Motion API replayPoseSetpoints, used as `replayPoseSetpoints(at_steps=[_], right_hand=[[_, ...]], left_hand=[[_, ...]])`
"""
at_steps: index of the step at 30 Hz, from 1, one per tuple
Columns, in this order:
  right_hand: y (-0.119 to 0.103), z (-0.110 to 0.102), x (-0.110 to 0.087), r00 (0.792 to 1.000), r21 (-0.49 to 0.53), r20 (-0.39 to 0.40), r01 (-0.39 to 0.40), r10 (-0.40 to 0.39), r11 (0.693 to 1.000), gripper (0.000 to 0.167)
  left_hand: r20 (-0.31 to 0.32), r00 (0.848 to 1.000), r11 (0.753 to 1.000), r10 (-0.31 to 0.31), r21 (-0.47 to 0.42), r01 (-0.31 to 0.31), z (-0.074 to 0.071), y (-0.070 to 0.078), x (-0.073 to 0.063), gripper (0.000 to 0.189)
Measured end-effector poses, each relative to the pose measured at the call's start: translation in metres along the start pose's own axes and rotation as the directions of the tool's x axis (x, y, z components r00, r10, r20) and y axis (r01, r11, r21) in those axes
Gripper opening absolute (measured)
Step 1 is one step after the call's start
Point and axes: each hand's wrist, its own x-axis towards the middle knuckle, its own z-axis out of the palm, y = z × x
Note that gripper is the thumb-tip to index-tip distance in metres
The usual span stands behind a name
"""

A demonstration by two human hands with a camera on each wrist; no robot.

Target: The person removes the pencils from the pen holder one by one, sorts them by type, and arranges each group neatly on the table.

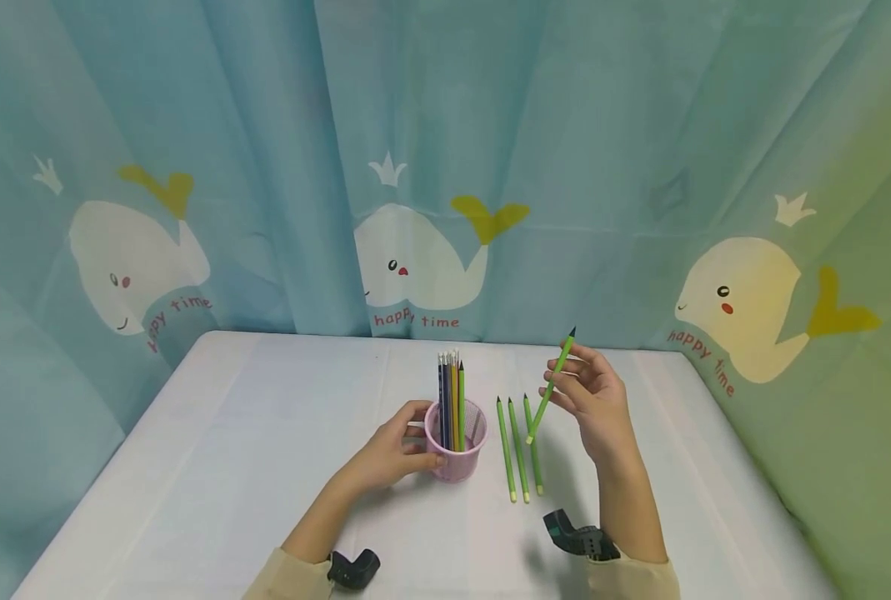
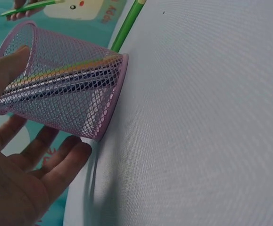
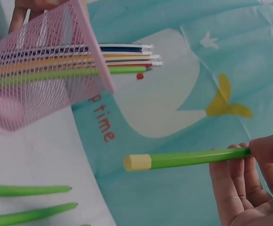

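My left hand (image 1: 394, 450) holds the pink mesh pencil cup (image 1: 456, 468), its thumb against the near side by the rim and its fingers round the left side. The cup stands upright on the table with several dark and yellow pencils (image 1: 446, 400) and one green pencil (image 1: 462, 408) in it. To the right, my right hand (image 1: 598, 400) pinches another green pencil (image 3: 193, 158) above the table, dark tip up and pale yellow end down. Below it, three green pencils (image 1: 518, 450) lie side by side, right of the cup.
A white-covered table (image 1: 212, 467) spreads under both hands. Behind it hangs a blue-green curtain (image 1: 565, 125) printed with whales and lettering. Dark wrist-worn devices (image 1: 355, 570) sit by both sleeves.
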Motion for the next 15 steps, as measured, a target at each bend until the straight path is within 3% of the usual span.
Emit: replayPoseSetpoints(at_steps=[6, 15], right_hand=[[0.006, -0.008, 0.002, 1.0, -0.099, 0.001, -0.03, 0.03, 0.995, 0.04], [0.016, -0.015, 0.005, 0.996, -0.268, -0.032, -0.094, 0.089, 0.959, 0.045]], left_hand=[[0.008, 1.0, 1.0, -0.011, -0.007, 0.011, 0.0, 0.0, 0.001, 0.073], [-0.002, 1.0, 1.0, -0.006, -0.01, 0.006, 0.001, 0.0, 0.001, 0.073]])
